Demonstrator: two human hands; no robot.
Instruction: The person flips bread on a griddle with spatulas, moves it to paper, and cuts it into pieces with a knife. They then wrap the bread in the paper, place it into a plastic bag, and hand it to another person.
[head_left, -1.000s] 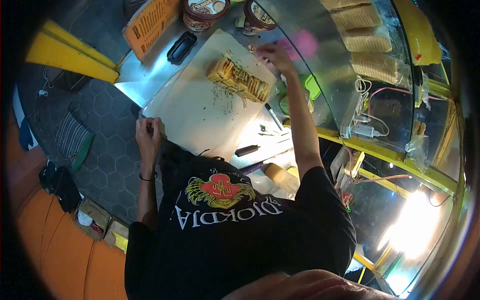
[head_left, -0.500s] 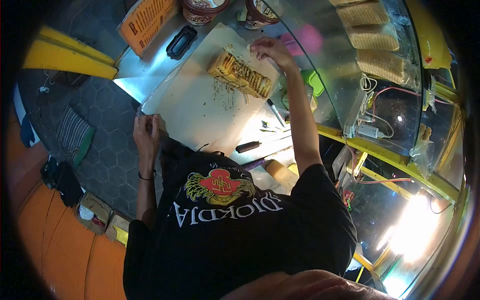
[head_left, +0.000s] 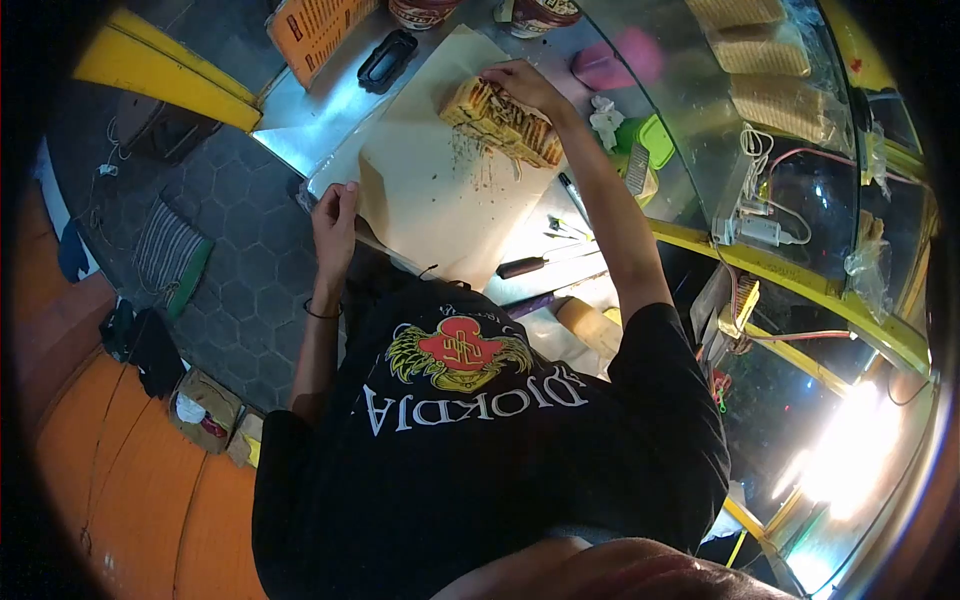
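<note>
A block of grilled toast (head_left: pixel 500 125), cut into slices with dark filling, lies on a large sheet of brown wrapping paper (head_left: pixel 430 210) strewn with dark crumbs. My right hand (head_left: pixel 520 85) reaches over its far side, fingers bent down onto the toast's top edge; the fingertips are partly hidden. At the near left corner of the sheet, my left hand (head_left: pixel 335 225) is closed in a pinch on the paper, which curls up beside it.
A black tray (head_left: pixel 387 62) stands beside an orange menu card (head_left: pixel 312 45). Brown tubs (head_left: pixel 535 15) sit at the back. A pink container (head_left: pixel 595 65), green box (head_left: pixel 650 140), marker (head_left: pixel 573 195) and black-handled knife (head_left: pixel 522 267) lie to the right, beside a glass panel.
My right hand has moved left from beyond the toast onto its far edge. My left hand has risen slightly, and the paper corner is now curled up. The whole view has shifted.
</note>
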